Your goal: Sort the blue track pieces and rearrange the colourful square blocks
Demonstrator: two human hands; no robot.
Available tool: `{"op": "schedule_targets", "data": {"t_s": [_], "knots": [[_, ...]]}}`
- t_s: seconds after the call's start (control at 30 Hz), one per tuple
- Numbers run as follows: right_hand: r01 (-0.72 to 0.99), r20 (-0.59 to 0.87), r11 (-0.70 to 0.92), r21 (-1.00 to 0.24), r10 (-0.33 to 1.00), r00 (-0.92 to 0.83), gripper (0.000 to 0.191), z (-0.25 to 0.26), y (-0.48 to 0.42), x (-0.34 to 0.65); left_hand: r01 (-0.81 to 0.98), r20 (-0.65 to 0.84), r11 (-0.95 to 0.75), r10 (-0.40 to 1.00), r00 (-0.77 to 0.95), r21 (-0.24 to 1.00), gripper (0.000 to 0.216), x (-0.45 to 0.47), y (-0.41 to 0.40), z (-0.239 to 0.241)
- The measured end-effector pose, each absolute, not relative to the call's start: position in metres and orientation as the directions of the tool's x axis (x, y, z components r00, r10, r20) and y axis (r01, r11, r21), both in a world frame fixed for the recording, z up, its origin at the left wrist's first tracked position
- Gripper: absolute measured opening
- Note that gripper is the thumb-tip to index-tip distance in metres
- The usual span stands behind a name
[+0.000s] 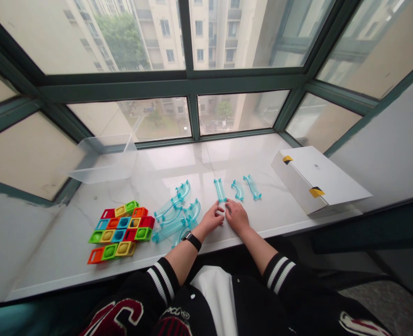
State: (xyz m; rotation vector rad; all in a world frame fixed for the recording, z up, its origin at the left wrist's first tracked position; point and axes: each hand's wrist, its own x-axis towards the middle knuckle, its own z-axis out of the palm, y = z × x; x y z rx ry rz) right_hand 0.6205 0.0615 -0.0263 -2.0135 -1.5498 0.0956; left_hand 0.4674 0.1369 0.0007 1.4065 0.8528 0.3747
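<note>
My left hand [213, 216] and my right hand [236, 214] rest side by side on the white marble sill [227, 158], fingers curled down with their tips meeting at the near end of a straight clear-blue track piece [220, 190]. Two more blue track pieces, one curved [238, 190] and one longer [252, 186], lie just right of it. A heap of several blue track pieces [177, 215] lies left of my left hand. Further left sits a cluster of coloured square blocks [122, 228]. A black watch is on my left wrist.
A clear plastic tub [103, 158] stands at the back left of the sill. A white flat box [316, 179] with yellow-black tabs lies at the right. Dark green window frames surround the sill on three sides.
</note>
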Motion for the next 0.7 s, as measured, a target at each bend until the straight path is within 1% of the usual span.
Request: {"op": "schedule_targets", "data": {"t_s": [0.27, 0.53, 0.7], "knots": [[0.861, 0.276, -0.161, -0.483, 0.905, 0.324, 0.032, -0.0254, 0.0613, 0.6200, 0.266, -0.302, 0.162, 0.690, 0.658, 0.950, 0.027, 0.4668, 0.1371, -0.0009], [0.865, 0.300, -0.144, -0.481, 0.900, 0.317, 0.030, -0.0289, 0.0608, 0.6218, 0.261, -0.279, 0.136, 0.697, 0.660, 0.956, 0.027, 0.4668, 0.1382, -0.0051], [0.864, 0.302, -0.137, -0.484, 0.901, 0.312, 0.029, -0.0285, 0.0608, 0.6220, 0.240, -0.278, 0.154, 0.694, 0.664, 0.958, 0.026, 0.4672, 0.1383, -0.0071]]}}
